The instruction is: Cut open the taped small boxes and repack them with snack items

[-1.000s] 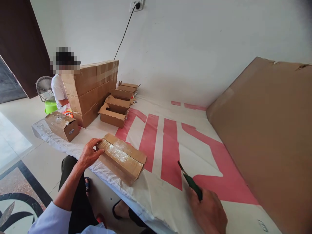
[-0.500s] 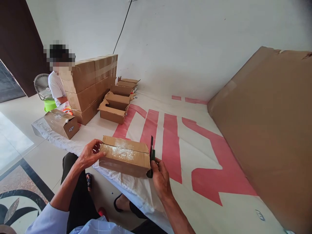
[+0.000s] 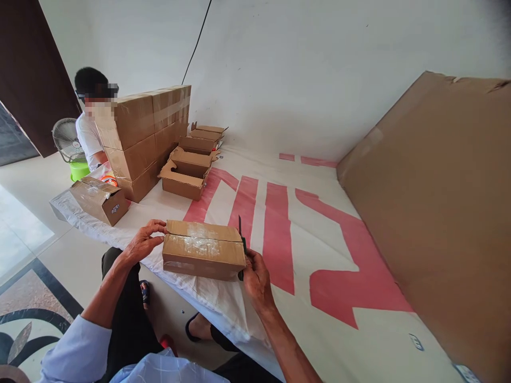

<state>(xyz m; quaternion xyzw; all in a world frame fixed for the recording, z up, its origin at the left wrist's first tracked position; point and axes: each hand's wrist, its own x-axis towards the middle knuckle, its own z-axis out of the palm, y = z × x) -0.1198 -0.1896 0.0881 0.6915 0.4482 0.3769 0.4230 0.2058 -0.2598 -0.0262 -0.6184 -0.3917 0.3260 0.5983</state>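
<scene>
A small taped cardboard box [image 3: 202,250] lies near the front edge of a raised surface covered with a white sheet with red marks [image 3: 311,229]. My left hand [image 3: 141,243] grips the box's left end. My right hand [image 3: 255,279] is at the box's right end and holds a green-handled knife [image 3: 241,242], its blade pointing up against that end. The top flaps of the box look slightly parted along the seam.
A large sheet of cardboard [image 3: 439,202] leans at the right. At the back left stand stacked sealed cartons [image 3: 139,133], several open small boxes [image 3: 187,170] and another taped box [image 3: 99,199]. A person [image 3: 90,133] sits behind them beside a fan [image 3: 64,139].
My right hand came in from the lower right with the knife to the box's right end. My left hand turned the box square to me and slid to its left end.
</scene>
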